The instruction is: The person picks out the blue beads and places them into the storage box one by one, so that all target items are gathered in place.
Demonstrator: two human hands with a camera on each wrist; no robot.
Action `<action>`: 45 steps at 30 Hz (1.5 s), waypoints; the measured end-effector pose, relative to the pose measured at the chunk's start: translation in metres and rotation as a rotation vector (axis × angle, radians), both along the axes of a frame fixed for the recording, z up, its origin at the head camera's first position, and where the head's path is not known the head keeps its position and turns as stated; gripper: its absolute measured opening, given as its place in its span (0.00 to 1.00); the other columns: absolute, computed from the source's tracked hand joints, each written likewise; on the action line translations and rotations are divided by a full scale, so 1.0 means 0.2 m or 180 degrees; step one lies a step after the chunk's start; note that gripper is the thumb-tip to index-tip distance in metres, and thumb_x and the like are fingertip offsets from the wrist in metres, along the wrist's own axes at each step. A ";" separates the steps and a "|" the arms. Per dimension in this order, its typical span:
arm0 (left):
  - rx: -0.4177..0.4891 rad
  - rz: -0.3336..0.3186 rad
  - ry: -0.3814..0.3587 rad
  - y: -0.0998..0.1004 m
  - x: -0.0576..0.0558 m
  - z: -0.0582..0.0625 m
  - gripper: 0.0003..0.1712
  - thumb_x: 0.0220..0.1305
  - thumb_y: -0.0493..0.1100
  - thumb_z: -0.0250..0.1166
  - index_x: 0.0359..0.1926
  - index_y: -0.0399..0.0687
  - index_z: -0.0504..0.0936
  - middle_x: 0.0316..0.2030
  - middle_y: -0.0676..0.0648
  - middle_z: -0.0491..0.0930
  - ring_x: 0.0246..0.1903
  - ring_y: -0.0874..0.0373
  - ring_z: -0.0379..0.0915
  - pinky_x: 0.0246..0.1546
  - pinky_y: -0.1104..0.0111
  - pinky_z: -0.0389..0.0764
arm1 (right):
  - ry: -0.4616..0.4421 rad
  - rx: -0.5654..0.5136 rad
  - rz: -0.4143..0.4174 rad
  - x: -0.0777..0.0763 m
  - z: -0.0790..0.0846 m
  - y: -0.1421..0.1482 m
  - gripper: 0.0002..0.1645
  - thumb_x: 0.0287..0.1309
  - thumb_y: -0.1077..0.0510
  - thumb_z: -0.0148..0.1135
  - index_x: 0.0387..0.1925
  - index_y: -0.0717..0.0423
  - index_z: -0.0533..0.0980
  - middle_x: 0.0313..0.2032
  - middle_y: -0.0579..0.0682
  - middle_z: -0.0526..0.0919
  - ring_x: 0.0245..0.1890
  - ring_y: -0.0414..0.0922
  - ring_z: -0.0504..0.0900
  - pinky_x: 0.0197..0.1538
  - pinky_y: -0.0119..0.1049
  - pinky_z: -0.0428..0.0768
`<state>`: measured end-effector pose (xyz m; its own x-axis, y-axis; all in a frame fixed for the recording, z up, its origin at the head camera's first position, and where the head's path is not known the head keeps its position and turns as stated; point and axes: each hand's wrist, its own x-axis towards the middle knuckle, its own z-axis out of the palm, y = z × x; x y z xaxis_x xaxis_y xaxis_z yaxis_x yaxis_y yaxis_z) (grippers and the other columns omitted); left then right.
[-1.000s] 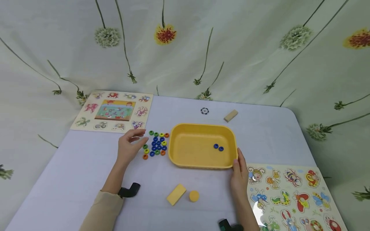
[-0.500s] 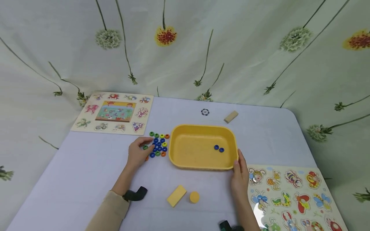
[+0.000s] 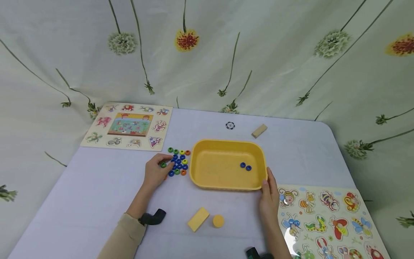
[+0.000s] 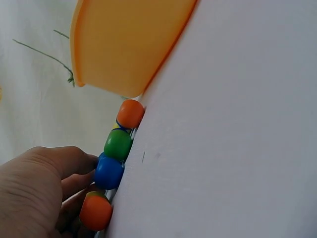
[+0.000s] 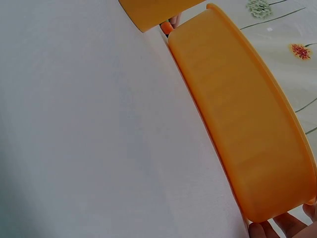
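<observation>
In the head view, my left hand (image 3: 156,172) reaches into a cluster of small coloured beads on the white table. Its thumb and forefinger pinch a blue bead (image 3: 173,162); the fingers partly hide the contact. A green bead (image 3: 163,165) lies in the gap of that hand. The left wrist view shows an orange bead (image 4: 96,211) and a green bead (image 4: 118,144) near the fingers. My right hand (image 3: 268,198) holds the near right corner of a yellow plastic tray (image 3: 226,183). Two blue beads (image 3: 245,166) lie inside the tray, toward its right.
A sea-animal puzzle board (image 3: 129,124) lies at back left, an insect puzzle board (image 3: 326,219) at front right. In front of the tray are a yellow block (image 3: 198,219) and a round yellow piece (image 3: 218,221). Behind it lie a patterned chip (image 3: 230,125) and a wooden block (image 3: 259,131).
My left hand has moved right from the left edge of the bead cluster, bringing its thumb and forefinger onto a blue bead. The right hand and tray have stayed put.
</observation>
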<state>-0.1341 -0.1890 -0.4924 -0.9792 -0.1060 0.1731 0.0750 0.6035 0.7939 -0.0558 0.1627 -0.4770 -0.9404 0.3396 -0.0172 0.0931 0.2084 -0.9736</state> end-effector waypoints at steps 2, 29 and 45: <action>-0.0044 -0.0022 -0.0029 0.00 0.00 0.00 0.12 0.52 0.43 0.65 0.40 0.49 0.80 0.37 0.50 0.77 0.39 0.58 0.71 0.41 0.64 0.72 | 0.0004 -0.0004 0.0002 0.00 0.00 0.00 0.25 0.65 0.46 0.37 0.63 0.35 0.56 0.62 0.30 0.59 0.63 0.31 0.55 0.61 0.23 0.58; 0.0073 0.0028 0.0172 0.02 0.01 0.06 0.14 0.51 0.46 0.65 0.40 0.48 0.81 0.35 0.51 0.78 0.35 0.62 0.71 0.36 0.73 0.73 | 0.0078 -0.0040 -0.0031 0.02 -0.02 0.02 0.24 0.65 0.47 0.38 0.62 0.33 0.57 0.61 0.30 0.60 0.63 0.31 0.56 0.62 0.23 0.57; 0.1083 -0.1124 0.0315 0.47 -0.12 0.44 0.12 0.49 0.39 0.67 0.38 0.41 0.81 0.34 0.45 0.79 0.31 0.60 0.75 0.33 0.73 0.78 | 0.0054 -0.0038 0.0028 -0.01 -0.02 0.02 0.25 0.65 0.46 0.38 0.63 0.35 0.56 0.61 0.30 0.59 0.63 0.31 0.56 0.61 0.25 0.59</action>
